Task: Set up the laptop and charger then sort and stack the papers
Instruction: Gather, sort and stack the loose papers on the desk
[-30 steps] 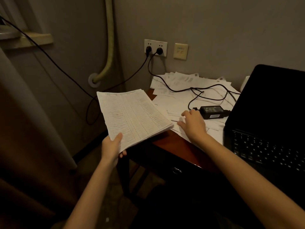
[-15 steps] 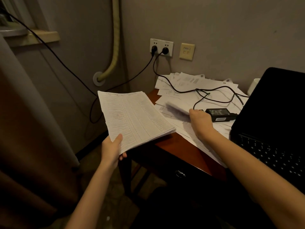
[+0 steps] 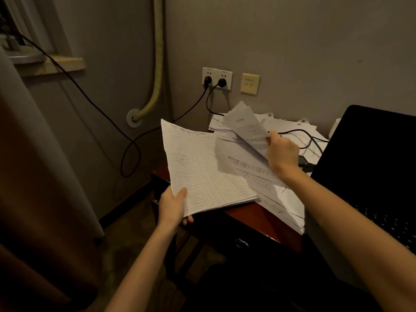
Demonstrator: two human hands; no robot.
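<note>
Sorting is in hand: left hand [image 3: 173,204] grips the stack [image 3: 202,167] off the worktop's [image 3: 258,216] left edge, right hand [image 3: 282,152] pinches a lifted sheet [image 3: 246,124] above the loose papers [image 3: 270,188] beside the laptop [image 3: 371,158]; next, I judge, that sheet goes squarely onto the stack

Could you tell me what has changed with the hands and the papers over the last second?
The right hand took hold of a sheet from the loose papers and lifted it. The left hand still holds the stack; laptop and charger cable unchanged.
</note>
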